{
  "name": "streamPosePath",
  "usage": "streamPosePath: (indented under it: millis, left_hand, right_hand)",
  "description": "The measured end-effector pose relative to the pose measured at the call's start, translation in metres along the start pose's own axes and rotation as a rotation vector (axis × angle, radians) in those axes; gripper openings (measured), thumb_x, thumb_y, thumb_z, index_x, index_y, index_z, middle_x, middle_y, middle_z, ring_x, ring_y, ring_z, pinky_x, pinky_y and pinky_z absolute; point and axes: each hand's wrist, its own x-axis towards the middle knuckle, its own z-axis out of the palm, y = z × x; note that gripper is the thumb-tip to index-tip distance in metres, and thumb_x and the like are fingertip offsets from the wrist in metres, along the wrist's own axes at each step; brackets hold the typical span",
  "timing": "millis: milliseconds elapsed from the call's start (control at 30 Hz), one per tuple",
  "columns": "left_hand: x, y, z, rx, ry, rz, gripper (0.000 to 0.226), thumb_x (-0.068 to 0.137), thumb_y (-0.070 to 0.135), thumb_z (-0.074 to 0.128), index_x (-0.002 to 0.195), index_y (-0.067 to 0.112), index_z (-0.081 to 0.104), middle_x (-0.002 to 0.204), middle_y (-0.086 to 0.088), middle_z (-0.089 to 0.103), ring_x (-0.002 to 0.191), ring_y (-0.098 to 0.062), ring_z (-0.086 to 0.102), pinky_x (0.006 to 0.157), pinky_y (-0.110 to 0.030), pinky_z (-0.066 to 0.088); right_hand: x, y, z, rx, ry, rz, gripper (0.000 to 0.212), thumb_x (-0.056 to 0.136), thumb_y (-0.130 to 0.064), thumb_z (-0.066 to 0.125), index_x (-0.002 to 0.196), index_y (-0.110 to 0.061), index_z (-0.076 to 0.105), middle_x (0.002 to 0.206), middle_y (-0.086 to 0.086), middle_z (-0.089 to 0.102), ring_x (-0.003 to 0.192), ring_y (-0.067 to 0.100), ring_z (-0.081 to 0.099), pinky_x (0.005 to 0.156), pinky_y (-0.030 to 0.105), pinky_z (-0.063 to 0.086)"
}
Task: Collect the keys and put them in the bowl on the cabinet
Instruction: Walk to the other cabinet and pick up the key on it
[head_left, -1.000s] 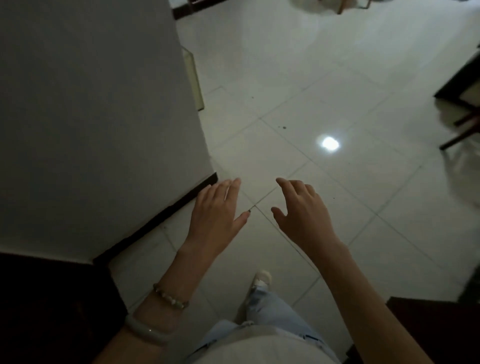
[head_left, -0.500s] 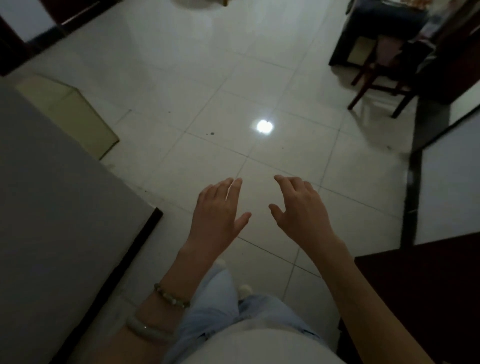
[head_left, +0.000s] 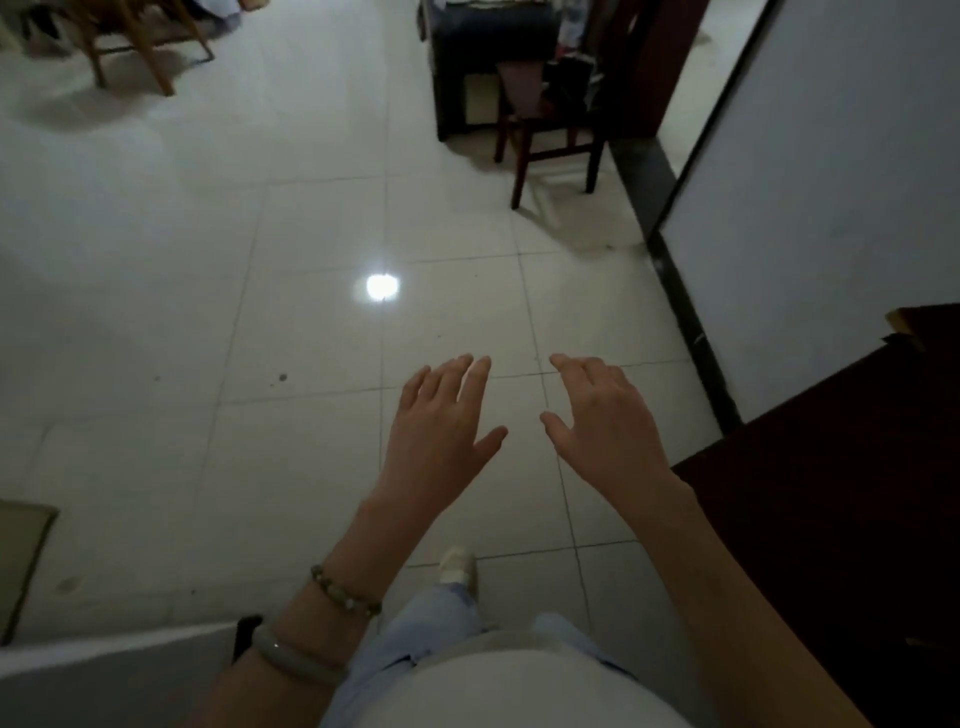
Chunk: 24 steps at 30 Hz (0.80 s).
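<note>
Left fingers (head_left: 470, 376): spread and slack, palm down, grasping nothing.
Right fingers (head_left: 569, 364): loosely curled, thumb out to the side, likewise empty.
Left hand (head_left: 441, 431): held out at mid-height above the floor, just beside the right hand (head_left: 610, 426), not touching it.
Left wrist: beaded bracelet (head_left: 345, 597) and pale bangle (head_left: 296, 662) farther up the forearm.
Below the hands: pale trouser leg (head_left: 441, 618) and a light shoe (head_left: 457, 566) planted on the tiled floor (head_left: 260, 312).
Floor: glossy pale tiles, a bright lamp reflection (head_left: 383, 287) ahead of the hands, a few dark specks to the left.
Farther out: dark wooden chair (head_left: 550, 135) ahead and right against dark furniture; a lighter wooden chair (head_left: 130, 47) at far left; grey wall (head_left: 831, 208) with dark skirting on the right; dark wooden surface (head_left: 831, 519) at lower right, possibly a cabinet top, too dim to tell.
Keys: not visible anywhere in view.
Bowl: not visible either.
Step in hand: by the look of it, walking and searching, nothing collected yet.
Progress: judged early, both hands bare.
Next move calls for: scanning the furniture ahead and the dark surface at right for keys, then closing in with a free hand ready to pinch them up.
Caution: dim light, small keys easy to overlook.
</note>
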Motion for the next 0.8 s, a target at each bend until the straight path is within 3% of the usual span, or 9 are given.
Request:
streamPosePath:
  millis: [467,800]
  left_hand:
    - [0.174,0.018,0.025,-0.066,-0.106,0.498,0.072,0.083,0.041,0.061,0.139,0.009,0.028,0.143,-0.015,0.040,0.130,-0.029,0.036,0.111,-0.042,0.021]
    - [0.316,0.087,0.058,-0.073,-0.136,0.642,0.073,0.081,0.042,0.062,0.138,0.009,0.029,0.141,-0.016,0.041,0.129,-0.030,0.039,0.110,-0.043,0.023]
  right_hand:
    - [0.062,0.062,-0.017,0.013,0.215,0.491,0.059,0.083,-0.023,0.063,0.134,-0.012,0.036,0.131,0.013,0.051,0.118,0.028,0.047,0.095,0.038,0.042]
    - [0.144,0.166,-0.045,0.027,0.282,0.645,0.059,0.083,-0.023,0.063,0.134,-0.011,0.036,0.132,0.014,0.051,0.120,0.026,0.047,0.095,0.036,0.042]
